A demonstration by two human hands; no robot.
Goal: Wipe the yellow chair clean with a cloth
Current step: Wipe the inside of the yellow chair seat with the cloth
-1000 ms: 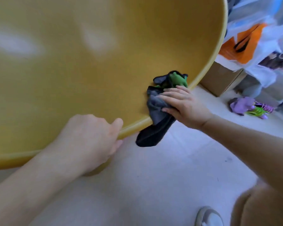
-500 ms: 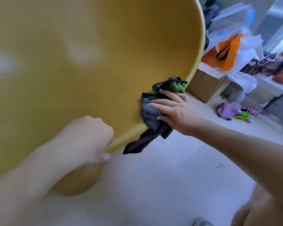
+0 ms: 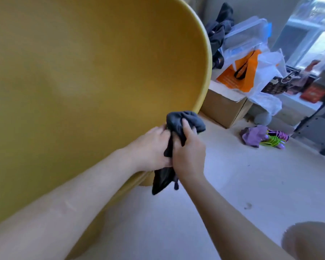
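The yellow chair (image 3: 94, 76) is a large round shell that fills the left and top of the head view, its rim curving down the middle. A dark grey cloth (image 3: 184, 121) is bunched at the rim's lower right, its tail hanging below toward the floor. My right hand (image 3: 189, 153) grips the cloth from the right, thumb pressed on top. My left hand (image 3: 153, 147) holds the same cloth from the left, in front of the shell. Both hands meet at the cloth.
A cardboard box (image 3: 223, 107) stands just right of the chair, with an orange bag (image 3: 238, 74) and white plastic bags on it. A purple and green toy (image 3: 261, 137) lies on the pale floor (image 3: 233, 184). A window sill with clutter is at the far right.
My left hand has let go of the chair rim and moved right to grasp the cloth. My right hand went from pressing flat on the cloth to gripping it. The view shifted.
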